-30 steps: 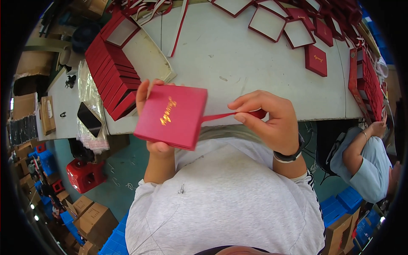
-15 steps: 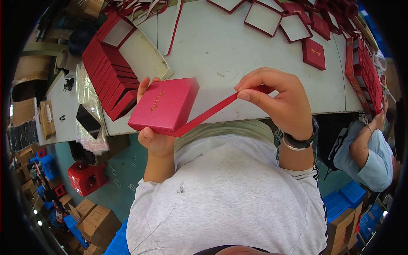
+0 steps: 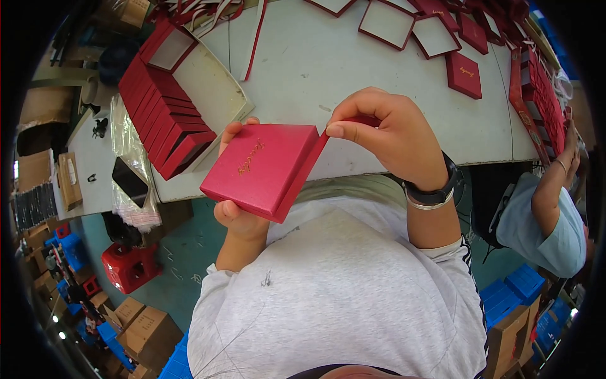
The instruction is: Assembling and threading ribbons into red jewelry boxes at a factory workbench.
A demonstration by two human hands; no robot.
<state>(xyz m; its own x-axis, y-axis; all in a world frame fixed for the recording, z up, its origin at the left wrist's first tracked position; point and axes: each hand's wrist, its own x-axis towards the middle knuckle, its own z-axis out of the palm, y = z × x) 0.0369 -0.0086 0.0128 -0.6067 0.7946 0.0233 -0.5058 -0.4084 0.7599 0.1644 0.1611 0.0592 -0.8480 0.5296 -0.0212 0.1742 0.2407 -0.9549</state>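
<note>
A flat square red gift box (image 3: 257,167) with gold lettering on its top is gripped by its edges in my left hand (image 3: 240,218), thumb at the near side and fingers at the far side. The box is held up tilted, over the table's near edge. A red ribbon strip (image 3: 302,179) runs close along the box's right side. At the box's far right corner, my right hand (image 3: 386,129) pinches the strip between thumb and fingertips. Part of the ribbon curls inside the right hand, and the box's underside is hidden.
On the white table (image 3: 303,69), a cream tray (image 3: 218,82) holds a row of red boxes (image 3: 161,117). Open box parts (image 3: 386,25) lie at the far right. A phone (image 3: 130,182) rests on plastic bags at left. Another person (image 3: 546,208) works at the right.
The ribbon, stretched away from the box before, now lies along its right side. My right hand has moved left to the box's corner, and the box has turned and shifted slightly right.
</note>
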